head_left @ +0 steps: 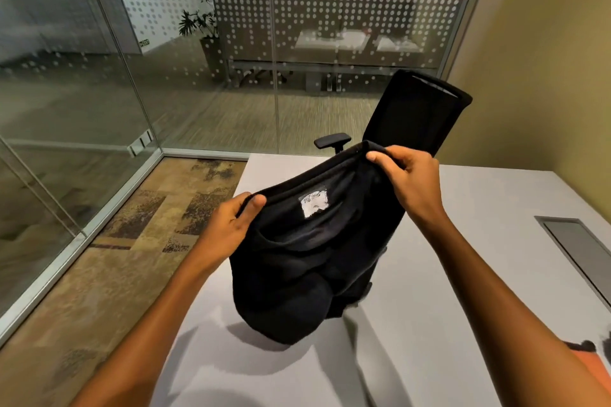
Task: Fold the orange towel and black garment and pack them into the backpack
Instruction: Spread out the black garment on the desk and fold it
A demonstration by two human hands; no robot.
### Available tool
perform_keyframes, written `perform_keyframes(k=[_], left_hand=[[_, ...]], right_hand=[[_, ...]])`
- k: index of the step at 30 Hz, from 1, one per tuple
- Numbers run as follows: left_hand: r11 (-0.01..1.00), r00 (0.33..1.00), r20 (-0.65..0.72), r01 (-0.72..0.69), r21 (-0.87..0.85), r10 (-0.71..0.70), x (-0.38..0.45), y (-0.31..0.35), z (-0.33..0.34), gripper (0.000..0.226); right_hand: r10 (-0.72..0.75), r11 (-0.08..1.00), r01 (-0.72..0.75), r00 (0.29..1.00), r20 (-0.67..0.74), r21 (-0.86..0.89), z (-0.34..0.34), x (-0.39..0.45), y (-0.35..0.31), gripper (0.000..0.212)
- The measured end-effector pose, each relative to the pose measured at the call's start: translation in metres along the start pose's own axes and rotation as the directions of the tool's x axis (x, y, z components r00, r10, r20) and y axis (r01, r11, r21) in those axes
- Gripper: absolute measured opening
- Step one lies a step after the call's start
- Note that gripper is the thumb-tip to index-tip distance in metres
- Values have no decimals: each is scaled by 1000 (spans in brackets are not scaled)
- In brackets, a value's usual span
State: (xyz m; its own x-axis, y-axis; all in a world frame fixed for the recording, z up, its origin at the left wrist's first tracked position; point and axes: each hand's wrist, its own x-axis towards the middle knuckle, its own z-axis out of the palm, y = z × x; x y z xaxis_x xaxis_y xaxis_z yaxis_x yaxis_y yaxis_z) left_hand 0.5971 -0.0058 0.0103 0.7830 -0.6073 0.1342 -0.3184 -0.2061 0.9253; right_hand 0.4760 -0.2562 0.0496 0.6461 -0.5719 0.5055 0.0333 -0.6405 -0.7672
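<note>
Pale grey table [463,274] filling the lower right, with a black office chair [420,116] behind its far edge. Black garment [307,258] held up over the table, white label [314,203] facing the camera, lower folds bunched just above or on the tabletop. Left hand [231,225] and right hand [410,178] each pinching the top hem, and a sliver of orange towel [591,367] at the right edge.

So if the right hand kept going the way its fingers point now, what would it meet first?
The right hand points left along the collar of the black garment that it grips, so it would likely bunch up that fabric first. Beyond it lies the left hand, though depth is unclear.
</note>
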Motion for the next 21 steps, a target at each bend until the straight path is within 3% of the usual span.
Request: perform_keyframes(k=[2,4,6,8,12,19,21], left_hand=[[993,981,194,34,-111,-12,-1,6,-8,83],[991,945,322,89,-100,-52,-4,0,-10,74],[994,957,282,90,-67,-68,-6,-11,-9,52],[984,988,138,89,-151,-68,-7,-12,-8,27],[955,994,-67,61,-291,-84,1,6,-10,17],[896,996,-82,0,-444,-40,41,82,-3,20],[905,999,-21,-48,-423,43,49,101,5,47]], right_hand=[[2,998,-4,1000,-25,-63,-2,10,-2,21],[39,992,-45,998,-54,-118,-3,14,2,31],[77,988,-84,996,-54,-133,-4,14,8,32],[124,984,-125,992,-15,-126,-6,13,11,28],[155,981,-152,988,21,-124,-14,22,5,32],[95,995,-96,995,-24,-29,-4,52,-50,43],[42,999,-41,999,18,-18,6,53,-70,35]])
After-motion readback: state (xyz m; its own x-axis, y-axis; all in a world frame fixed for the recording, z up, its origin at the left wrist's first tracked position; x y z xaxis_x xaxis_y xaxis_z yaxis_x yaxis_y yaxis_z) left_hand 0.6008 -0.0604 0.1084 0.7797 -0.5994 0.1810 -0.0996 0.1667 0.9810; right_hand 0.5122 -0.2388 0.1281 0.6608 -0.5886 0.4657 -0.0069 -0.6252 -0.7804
